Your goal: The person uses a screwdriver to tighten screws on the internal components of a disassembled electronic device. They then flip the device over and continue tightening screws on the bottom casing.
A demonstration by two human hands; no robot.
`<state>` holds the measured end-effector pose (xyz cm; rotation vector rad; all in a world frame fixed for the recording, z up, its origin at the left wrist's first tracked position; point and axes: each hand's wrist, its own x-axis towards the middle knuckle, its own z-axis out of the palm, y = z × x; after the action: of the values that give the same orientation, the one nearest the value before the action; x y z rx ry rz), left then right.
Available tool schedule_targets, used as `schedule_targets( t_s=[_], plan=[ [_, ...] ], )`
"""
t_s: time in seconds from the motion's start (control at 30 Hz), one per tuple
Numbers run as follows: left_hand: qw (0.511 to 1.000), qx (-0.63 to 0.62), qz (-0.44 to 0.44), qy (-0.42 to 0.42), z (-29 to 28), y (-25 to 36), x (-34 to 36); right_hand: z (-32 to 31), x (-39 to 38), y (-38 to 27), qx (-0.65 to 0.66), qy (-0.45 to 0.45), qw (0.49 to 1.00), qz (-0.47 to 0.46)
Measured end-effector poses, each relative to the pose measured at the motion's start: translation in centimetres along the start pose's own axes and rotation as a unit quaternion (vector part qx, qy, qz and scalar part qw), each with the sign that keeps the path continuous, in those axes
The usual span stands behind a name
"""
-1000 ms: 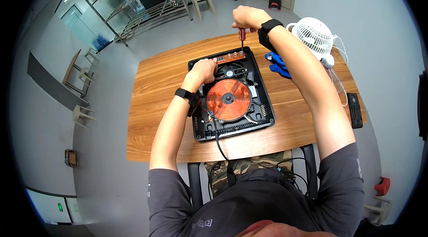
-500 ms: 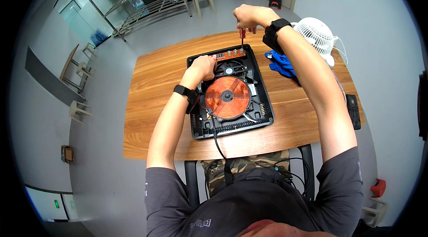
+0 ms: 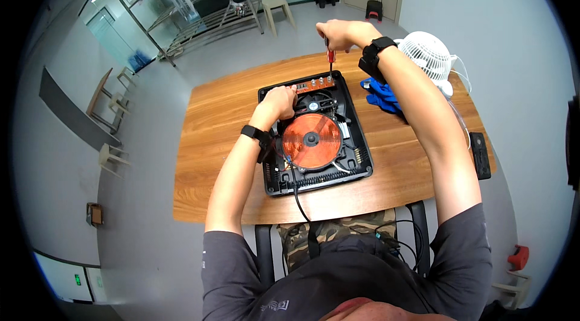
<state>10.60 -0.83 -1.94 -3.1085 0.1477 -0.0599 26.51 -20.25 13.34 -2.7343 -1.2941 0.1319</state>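
Note:
An opened black appliance housing (image 3: 362,168) lies on the wooden table, holding a round copper coil (image 3: 305,129), a small black fan (image 3: 324,104) and an orange circuit board (image 3: 316,84) with buttons along its far edge. My left hand (image 3: 279,103) is closed on the board's left end, its fingertips partly hidden. My right hand (image 3: 338,35) is wrapped around a red-handled screwdriver (image 3: 331,56), held upright with its shaft down on the board's right end. A black cable (image 3: 296,196) runs off the housing's near edge.
A blue cloth (image 3: 380,96) lies right of the housing, beside a white fan (image 3: 423,55) with a cord. A dark flat object (image 3: 480,155) sits at the table's (image 3: 211,139) right edge. Metal shelving (image 3: 205,31) and stools (image 3: 277,6) stand beyond, with a chair (image 3: 264,248) frame under me.
The whole view has shifted slightly. My right hand's fingers and wrist have turned a little on the screwdriver, whose tip stays at the board's right end; my left hand keeps its place.

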Motion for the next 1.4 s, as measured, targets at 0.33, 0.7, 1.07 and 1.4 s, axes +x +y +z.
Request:
schedule_targets(
  t_s=[0.33,0.7,1.07,1.4],
  plan=[
    [0.999,-0.042,0.004,-0.01,-0.1,-0.3,0.1,0.5,0.4,-1.1,-0.088,0.038,0.995,0.026],
    [0.998,-0.007,-0.021,-0.052,-0.3,0.4,0.9,1.6,0.9,1.7,0.01,0.021,0.998,-0.058],
    [0.996,-0.026,-0.05,-0.067,0.3,-0.1,0.7,0.9,0.3,0.8,-0.101,0.051,0.994,0.009],
    [0.999,-0.026,-0.038,-0.018,1.3,-0.4,0.4,-1.0,-0.6,-1.9,-0.016,-0.051,0.996,0.074]
  ],
)
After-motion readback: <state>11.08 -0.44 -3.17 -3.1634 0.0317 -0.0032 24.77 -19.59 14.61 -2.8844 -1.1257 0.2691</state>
